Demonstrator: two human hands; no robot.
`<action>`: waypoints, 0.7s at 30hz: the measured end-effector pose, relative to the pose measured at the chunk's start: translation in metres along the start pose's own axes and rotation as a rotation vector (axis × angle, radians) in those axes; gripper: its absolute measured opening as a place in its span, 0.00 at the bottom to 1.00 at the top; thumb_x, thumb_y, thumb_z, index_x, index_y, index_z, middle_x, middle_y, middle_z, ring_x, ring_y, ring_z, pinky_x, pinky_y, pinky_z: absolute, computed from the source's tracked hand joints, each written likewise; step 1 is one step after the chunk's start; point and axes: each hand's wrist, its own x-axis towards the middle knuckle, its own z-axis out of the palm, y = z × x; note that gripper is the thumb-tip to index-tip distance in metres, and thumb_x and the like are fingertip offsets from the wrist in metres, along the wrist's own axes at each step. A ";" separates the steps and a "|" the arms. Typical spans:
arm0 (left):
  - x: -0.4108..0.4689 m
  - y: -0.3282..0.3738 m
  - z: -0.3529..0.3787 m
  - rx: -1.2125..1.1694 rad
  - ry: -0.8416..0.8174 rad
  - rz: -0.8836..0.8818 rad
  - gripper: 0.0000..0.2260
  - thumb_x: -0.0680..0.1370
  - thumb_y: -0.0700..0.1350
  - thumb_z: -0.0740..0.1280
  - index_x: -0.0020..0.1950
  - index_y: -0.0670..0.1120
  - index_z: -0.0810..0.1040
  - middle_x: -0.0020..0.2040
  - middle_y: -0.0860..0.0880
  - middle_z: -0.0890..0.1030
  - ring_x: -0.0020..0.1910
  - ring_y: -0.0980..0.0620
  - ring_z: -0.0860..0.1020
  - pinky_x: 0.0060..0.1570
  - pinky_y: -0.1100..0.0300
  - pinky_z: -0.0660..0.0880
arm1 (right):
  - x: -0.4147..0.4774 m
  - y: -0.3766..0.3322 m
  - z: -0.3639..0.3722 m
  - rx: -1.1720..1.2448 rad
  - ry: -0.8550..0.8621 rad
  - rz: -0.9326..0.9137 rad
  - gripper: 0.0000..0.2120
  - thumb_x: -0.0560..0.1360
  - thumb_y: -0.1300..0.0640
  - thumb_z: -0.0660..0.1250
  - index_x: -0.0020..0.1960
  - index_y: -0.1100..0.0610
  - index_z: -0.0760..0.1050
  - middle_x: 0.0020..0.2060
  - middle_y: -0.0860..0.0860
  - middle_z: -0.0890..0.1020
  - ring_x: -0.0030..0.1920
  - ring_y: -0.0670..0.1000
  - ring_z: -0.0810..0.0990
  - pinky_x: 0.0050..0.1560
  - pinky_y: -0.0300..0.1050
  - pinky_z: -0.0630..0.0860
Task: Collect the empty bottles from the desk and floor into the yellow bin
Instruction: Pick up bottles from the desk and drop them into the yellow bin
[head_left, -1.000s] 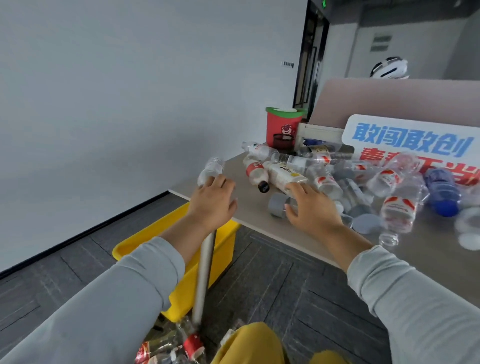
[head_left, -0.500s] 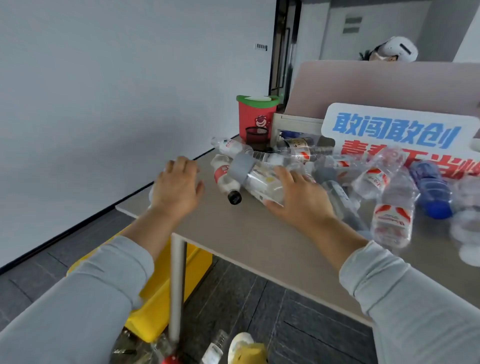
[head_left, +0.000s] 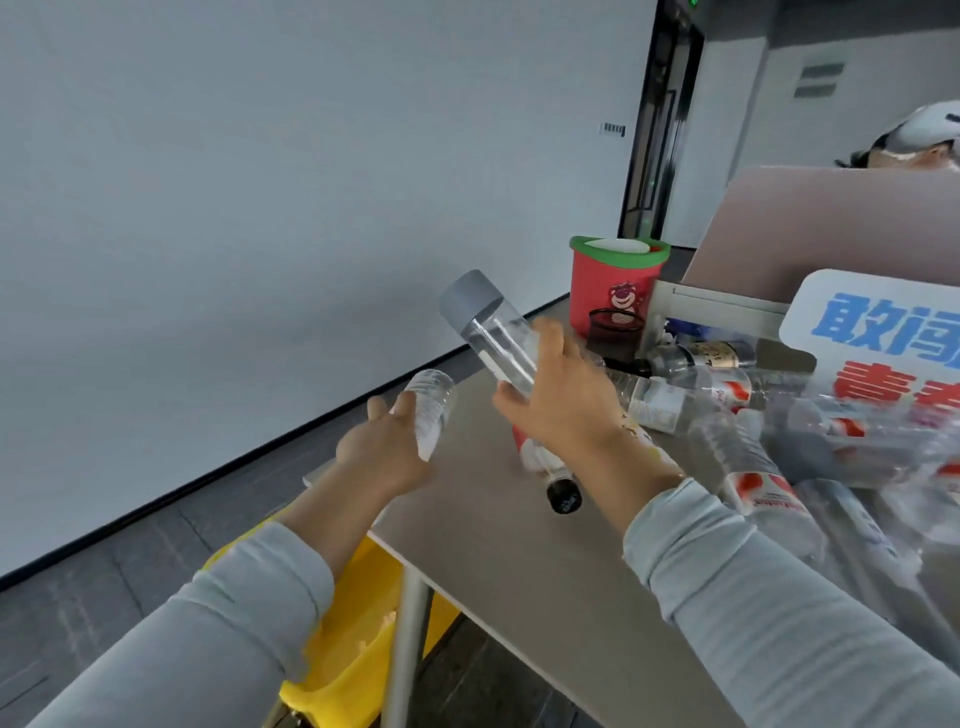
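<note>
Matte desk (head_left: 493, 551): hands (head_left: 382, 452) (head_left: 561, 410) hold ribbed bottle (head_left: 428, 410), cylindrical bottle (head_left: 488, 332).

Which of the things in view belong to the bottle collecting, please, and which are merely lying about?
Job: clear ribbed plastic bottle in the left hand; clear grey-capped bottle in the right hand; heap of clear empty bottles on the grey desk; yellow plastic bin on the floor.
Lying about: red green-rimmed bucket; black mesh cup; white lettered sign.

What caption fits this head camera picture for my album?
Left hand holds a clear bottle, right hand a grey-capped bottle, at the desk, yellow bin below.
</note>
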 end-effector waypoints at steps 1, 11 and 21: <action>0.000 -0.006 -0.007 -0.023 0.038 0.004 0.35 0.70 0.52 0.69 0.71 0.51 0.54 0.60 0.45 0.64 0.50 0.42 0.77 0.39 0.55 0.72 | 0.005 -0.007 0.004 0.004 -0.005 -0.009 0.32 0.73 0.47 0.64 0.70 0.58 0.55 0.61 0.56 0.73 0.56 0.58 0.75 0.46 0.47 0.72; 0.004 -0.127 -0.033 -0.047 0.269 -0.165 0.34 0.73 0.52 0.69 0.73 0.54 0.54 0.61 0.43 0.62 0.56 0.41 0.72 0.48 0.51 0.75 | 0.044 -0.100 0.103 0.122 -0.070 -0.148 0.31 0.76 0.46 0.63 0.73 0.56 0.55 0.63 0.56 0.71 0.59 0.57 0.73 0.53 0.49 0.73; 0.025 -0.188 0.004 -0.144 0.323 -0.196 0.33 0.74 0.53 0.68 0.73 0.48 0.56 0.65 0.44 0.65 0.59 0.43 0.74 0.47 0.56 0.77 | 0.075 -0.125 0.193 0.035 -0.223 -0.173 0.31 0.77 0.43 0.61 0.74 0.53 0.55 0.69 0.55 0.68 0.65 0.58 0.71 0.58 0.53 0.71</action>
